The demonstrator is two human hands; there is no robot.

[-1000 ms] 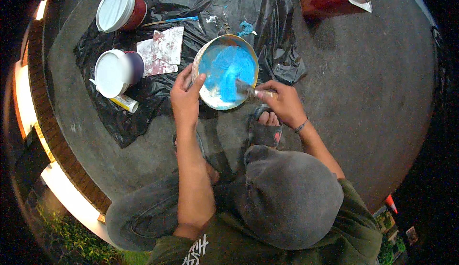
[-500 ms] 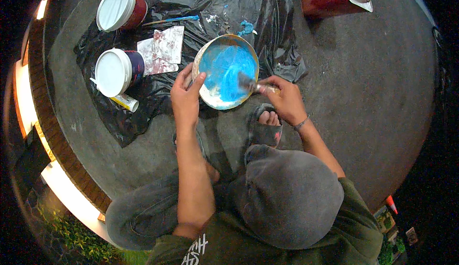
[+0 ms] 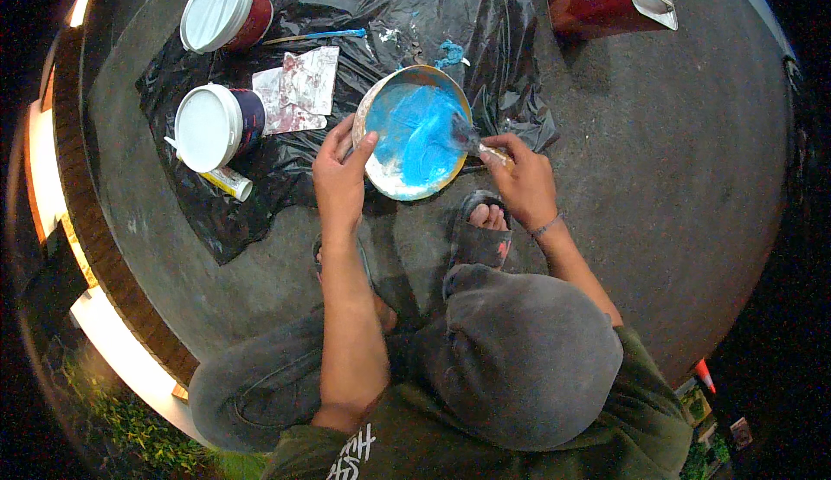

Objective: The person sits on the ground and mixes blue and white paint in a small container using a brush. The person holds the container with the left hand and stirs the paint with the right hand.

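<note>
A round tub (image 3: 449,83) with an ochre-stained wall is tipped toward me. Inside it lies bright blue paint (image 3: 420,138), with a white patch along the near left. My left hand (image 3: 341,175) grips the tub's left side, thumb over the rim and fingers behind the wall. My right hand (image 3: 529,182) is closed on the handle of a paintbrush (image 3: 467,136). The brush's dark, blue-smeared bristles are at the tub's right inner wall; motion blurs them slightly.
Black plastic sheeting (image 3: 303,8) covers the floor beyond. Two lidded buckets (image 3: 208,127), a white tube (image 3: 228,183), stained cards (image 3: 309,82) and a blue-tipped stick (image 3: 325,36) lie left. A red metal can (image 3: 593,0) stands far right. My sandalled foot (image 3: 485,229) is just below the tub.
The paintbrush has moved right through the blue paint to the tub's right wall, my right hand shifting slightly with it. My left hand keeps its grip on the tub.
</note>
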